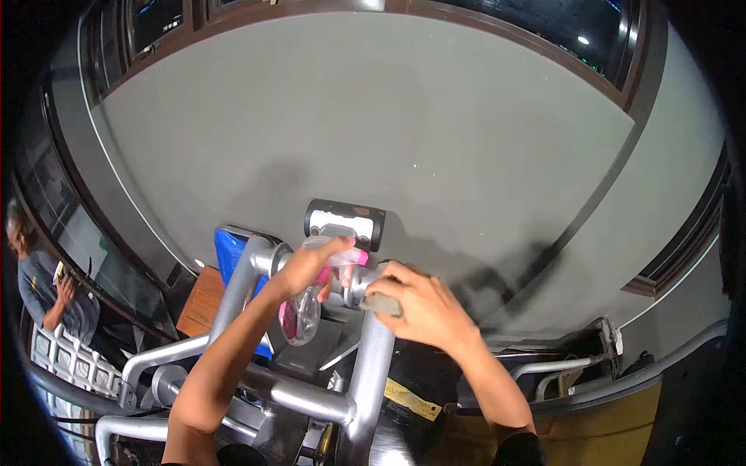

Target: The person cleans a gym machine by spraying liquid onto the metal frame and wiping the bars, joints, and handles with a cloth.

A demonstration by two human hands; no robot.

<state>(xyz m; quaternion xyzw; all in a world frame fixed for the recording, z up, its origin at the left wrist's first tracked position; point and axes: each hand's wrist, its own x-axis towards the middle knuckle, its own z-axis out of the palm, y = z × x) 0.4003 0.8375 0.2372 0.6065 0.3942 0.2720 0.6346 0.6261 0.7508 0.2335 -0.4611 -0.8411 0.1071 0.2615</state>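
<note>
The wall (373, 116) across the middle is plain grey, framed by brown window frames (497, 27) at the top. The metal frame (371, 380) at lower centre is silver, beside a bright blue panel (229, 252). The spray bottle (301, 322) at centre is clear with pink parts; the cloth (383, 304) right of it is grey-green. The roller (344, 220) above is black with a white patch.

Silver frame (371, 373): is standing in thick metal tubes, one upright tube rising in the middle and a crosswise tube (305, 396) joining it low on its left side.
Black cylinder (342, 205): is sitting at the far end of the frame, lying crosswise and showing a white patch (320, 220); its mount is hiding from view.
Blue panel (229, 252): is standing tilted behind the left tube (235, 299), its lower part partly hiding.
</note>
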